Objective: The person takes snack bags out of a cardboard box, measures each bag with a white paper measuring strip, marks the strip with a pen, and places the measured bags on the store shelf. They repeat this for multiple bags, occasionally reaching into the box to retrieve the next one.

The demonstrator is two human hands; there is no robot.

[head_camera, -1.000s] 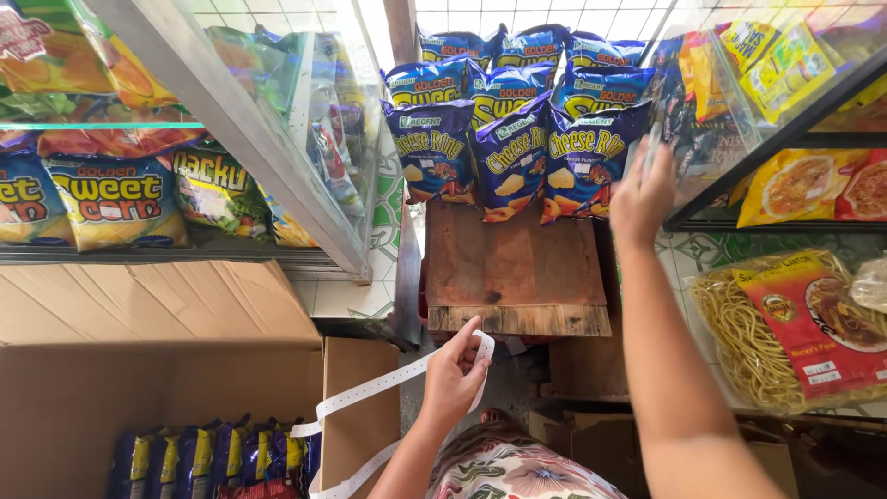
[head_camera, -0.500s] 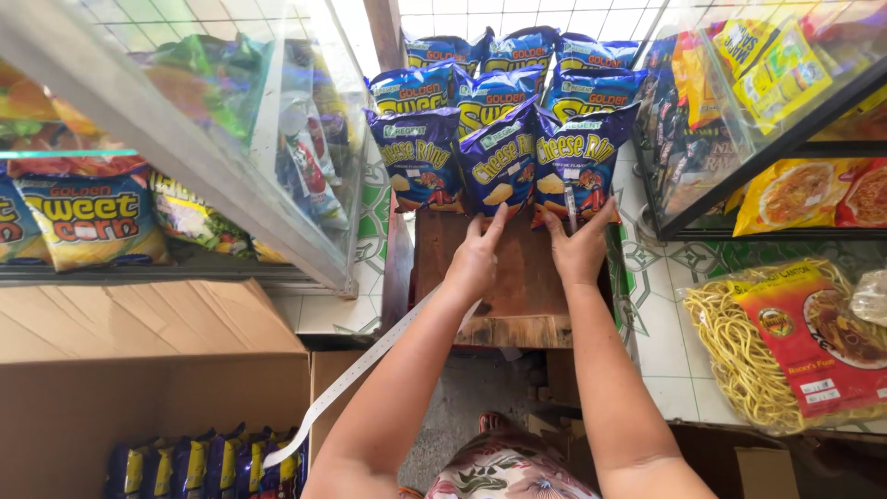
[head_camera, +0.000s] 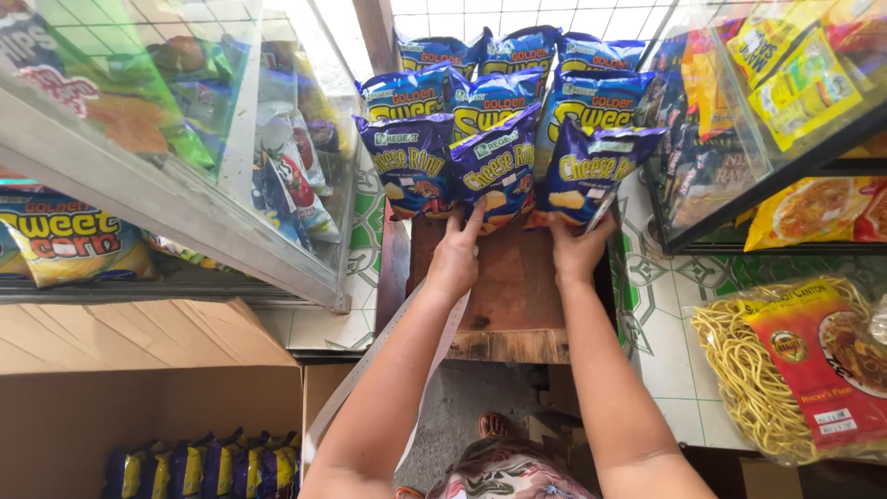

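On the wooden bench, the blue snack bags are steadied upright: left hand spread against one, right hand pinching another's corner.

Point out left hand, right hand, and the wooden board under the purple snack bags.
left hand [head_camera: 455, 263], head view, back of the hand.
right hand [head_camera: 577, 254], head view, back of the hand.
wooden board [head_camera: 513, 296], head view, bare top between the forearms.
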